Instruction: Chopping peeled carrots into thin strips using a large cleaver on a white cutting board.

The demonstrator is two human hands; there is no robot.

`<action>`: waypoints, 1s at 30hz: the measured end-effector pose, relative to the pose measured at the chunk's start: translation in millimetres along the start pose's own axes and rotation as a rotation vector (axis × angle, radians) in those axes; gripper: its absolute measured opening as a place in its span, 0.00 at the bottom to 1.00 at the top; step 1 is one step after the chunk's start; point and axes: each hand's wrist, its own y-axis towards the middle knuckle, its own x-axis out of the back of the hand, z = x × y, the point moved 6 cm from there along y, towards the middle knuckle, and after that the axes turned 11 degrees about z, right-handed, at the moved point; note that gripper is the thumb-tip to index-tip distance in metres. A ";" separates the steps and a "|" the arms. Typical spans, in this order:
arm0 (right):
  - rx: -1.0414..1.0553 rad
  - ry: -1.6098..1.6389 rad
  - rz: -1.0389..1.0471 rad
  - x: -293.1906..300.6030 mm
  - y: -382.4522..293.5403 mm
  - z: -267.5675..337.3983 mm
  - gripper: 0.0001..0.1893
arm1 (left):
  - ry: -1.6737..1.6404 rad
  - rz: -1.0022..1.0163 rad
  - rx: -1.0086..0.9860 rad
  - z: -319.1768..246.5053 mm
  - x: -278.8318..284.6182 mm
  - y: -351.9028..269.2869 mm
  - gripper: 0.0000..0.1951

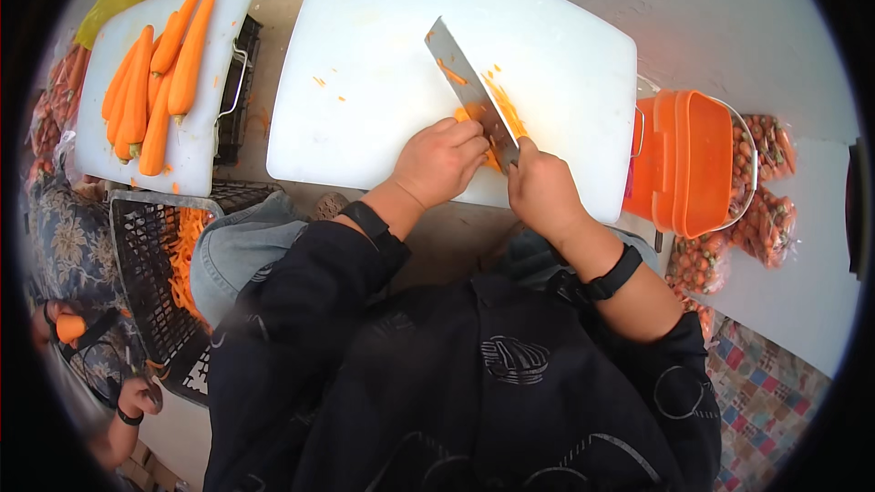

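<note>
My right hand [547, 184] is closed around the handle of a broad-bladed kitchen knife [472, 82], whose blade stretches up and to the left over a white cutting board [355, 34]. Just left of the blade, the curled fingers of my left hand [443, 156] press on a carrot piece [465, 114], which is mostly hidden by the fingers and the knife. Thin carrot strips [504, 106] lie along the blade's right side. A few carrot bits stick to the metal, and small scraps [319, 81] dot the board's left part.
Several peeled carrots [140, 92] rest on a second white board [236, 14] at left. Below it, a black plastic crate [147, 287] holds carrot peelings [184, 260]. A co-worker's hand [140, 396] shows at lower left. An orange bucket [707, 164] and bagged carrots [765, 225] stand at right.
</note>
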 end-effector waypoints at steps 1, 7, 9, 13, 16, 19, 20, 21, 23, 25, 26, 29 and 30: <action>0.002 0.039 -0.038 0.7 -1.4 -1.7 0.07 | 0.001 -0.005 -0.003 -0.7 0.7 0.1 0.06; -0.045 0.148 -0.164 8.5 -9.6 -22.4 0.12 | -0.016 0.074 0.024 0.2 -0.8 0.5 0.08; -0.048 0.110 -0.118 17.2 -11.4 -16.0 0.12 | -0.021 0.069 0.022 0.2 0.3 1.7 0.08; -0.015 0.022 0.000 26.1 -14.9 -0.8 0.11 | -0.013 0.055 0.029 0.6 -0.1 1.0 0.08; -0.011 -0.014 0.070 23.6 -15.9 2.2 0.09 | -0.023 0.035 0.000 -0.2 0.3 1.4 0.08; -0.007 -0.026 0.095 22.5 -15.1 3.0 0.08 | -0.031 0.042 0.012 -0.5 -0.2 1.7 0.08; -0.004 -0.028 0.099 22.6 -14.4 3.4 0.07 | -0.029 0.044 0.011 -0.7 -0.2 1.4 0.08; 0.001 -0.039 0.108 22.5 -12.9 4.5 0.07 | -0.025 0.045 0.012 -0.5 0.4 1.1 0.08; 0.014 -0.062 0.127 21.8 -9.0 6.4 0.05 | -0.015 0.040 0.013 0.1 0.8 -0.1 0.07; 0.043 -0.074 0.105 16.2 -3.0 2.8 0.04 | -0.012 0.032 0.006 -0.4 -1.7 -0.1 0.06; 0.058 -0.080 0.095 13.6 -1.3 1.7 0.04 | -0.019 0.033 0.010 -0.8 -3.4 -0.4 0.06; -0.002 -0.050 0.104 7.1 6.4 3.6 0.04 | -0.010 0.035 0.032 1.4 -2.6 -1.2 0.05; -0.002 -0.029 0.066 7.0 5.4 3.8 0.05 | -0.007 0.037 0.030 0.3 -2.0 0.0 0.05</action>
